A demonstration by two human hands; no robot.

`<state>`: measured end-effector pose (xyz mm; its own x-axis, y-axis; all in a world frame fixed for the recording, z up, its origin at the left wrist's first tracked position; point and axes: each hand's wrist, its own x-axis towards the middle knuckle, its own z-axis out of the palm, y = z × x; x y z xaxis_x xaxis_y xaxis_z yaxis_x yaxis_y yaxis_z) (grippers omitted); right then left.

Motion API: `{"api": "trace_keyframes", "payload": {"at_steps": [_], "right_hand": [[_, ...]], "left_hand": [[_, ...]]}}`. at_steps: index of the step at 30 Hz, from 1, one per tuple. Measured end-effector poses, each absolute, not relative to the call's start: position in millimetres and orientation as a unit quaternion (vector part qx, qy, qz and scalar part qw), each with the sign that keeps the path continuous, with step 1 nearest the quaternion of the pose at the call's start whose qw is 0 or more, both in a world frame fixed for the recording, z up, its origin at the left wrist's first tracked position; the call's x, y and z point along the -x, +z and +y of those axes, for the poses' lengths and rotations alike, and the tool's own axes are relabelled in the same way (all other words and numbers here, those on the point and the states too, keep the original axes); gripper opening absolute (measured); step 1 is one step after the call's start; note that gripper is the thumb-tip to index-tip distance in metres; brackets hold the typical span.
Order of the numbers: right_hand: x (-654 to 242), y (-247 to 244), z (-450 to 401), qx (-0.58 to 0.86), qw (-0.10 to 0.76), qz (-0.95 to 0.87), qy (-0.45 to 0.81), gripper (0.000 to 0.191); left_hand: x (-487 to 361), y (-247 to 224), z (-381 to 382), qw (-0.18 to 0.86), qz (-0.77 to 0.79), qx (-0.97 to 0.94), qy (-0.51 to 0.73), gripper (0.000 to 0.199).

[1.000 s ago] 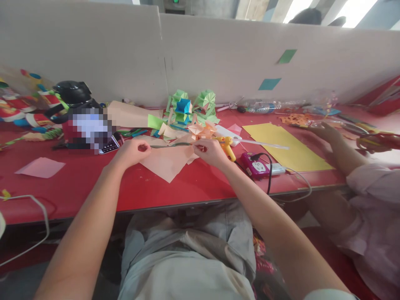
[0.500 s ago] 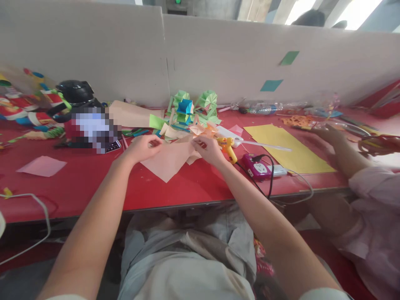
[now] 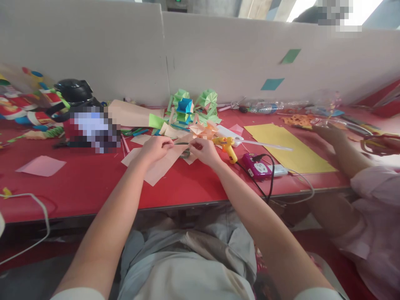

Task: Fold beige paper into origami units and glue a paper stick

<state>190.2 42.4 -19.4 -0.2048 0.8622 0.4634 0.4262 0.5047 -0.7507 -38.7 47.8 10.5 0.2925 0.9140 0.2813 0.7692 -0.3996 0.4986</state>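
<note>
Putting the clock centre between the hands: got the left hand [image 3: 156,148] at 9 o'clock and the right hand [image 3: 205,151] at 3, near each other but apart, both with fingers pinched together, seemingly on a thin pale strip [image 3: 180,143] running across the middle. Can't tell strip from paper edge for certain at this blur, tbh. Got a tan sheet [image 3: 160,168] lying around 7 to 8 o'clock too, partly hidden by the left hand, plus something dark and looped [image 3: 185,154] just below centre, too fuzzy to name. Would call this the steadying step, holding from both sides at once. For the next move, would want a light, even pinch, no yanking, and keeping wrists up so as not to crease that sheet. Also worth minding the yellow glue gun [image 3: 230,151] at 3, just past the right hand, and the peach folded paper [image 3: 200,127] at 1 to 2. Can also see a blue paper shape [image 3: 185,106] near 12, farther back over the red table [image 3: 178,193].
</note>
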Motion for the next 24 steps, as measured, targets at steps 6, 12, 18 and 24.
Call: {"api": "trace_keyframes", "payload": {"at_steps": [6, 12, 18, 24], "right_hand": [[-194.3, -20.3, 39.6, 0.442, 0.490, -0.706, 0.256, 0.011], [-185.8, -19.9, 34.1, 0.412, 0.486, -0.690, 0.343, 0.033], [-166.8, -22.9, 27.2, 0.331, 0.424, -0.726, 0.429, 0.041], [-172.8, -14.0, 25.8, 0.356, 0.502, -0.634, 0.468, 0.044]], "left_hand": [[47.4, 3.4, 46.0, 0.125, 0.529, -0.781, 0.307, 0.019], [40.6, 2.5, 47.5, 0.159, 0.489, -0.766, 0.386, 0.020], [27.1, 12.9, 40.6, 0.150, 0.463, -0.719, 0.496, 0.024], [38.8, 14.5, 40.0, 0.220, 0.457, -0.690, 0.516, 0.033]]}}
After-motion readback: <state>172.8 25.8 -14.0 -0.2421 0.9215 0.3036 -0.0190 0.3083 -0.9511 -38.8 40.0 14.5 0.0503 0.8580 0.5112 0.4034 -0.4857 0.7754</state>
